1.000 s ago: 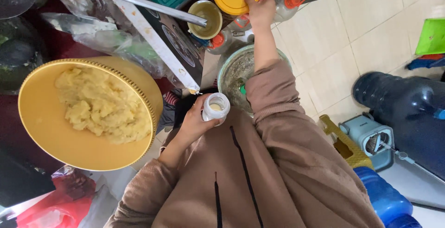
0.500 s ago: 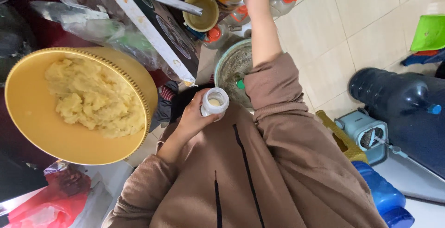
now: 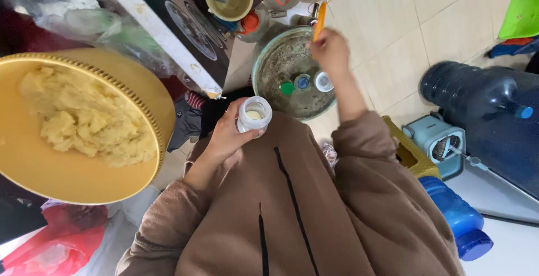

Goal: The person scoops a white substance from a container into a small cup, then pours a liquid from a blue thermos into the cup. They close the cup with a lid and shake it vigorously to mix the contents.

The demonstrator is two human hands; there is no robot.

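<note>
The left hand (image 3: 227, 135) grips a small open white jar (image 3: 254, 114) at its fingertips; the right hand (image 3: 331, 48) pinches an orange stick (image 3: 319, 21) — above a grimy round basin (image 3: 275, 65) just beyond the jar.

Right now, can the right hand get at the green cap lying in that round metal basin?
Probably yes. The right hand is at the far rim of the metal basin, and the green cap lies uncovered inside. However, the hand holds an orange stick, so its fingers aren't free.
</note>
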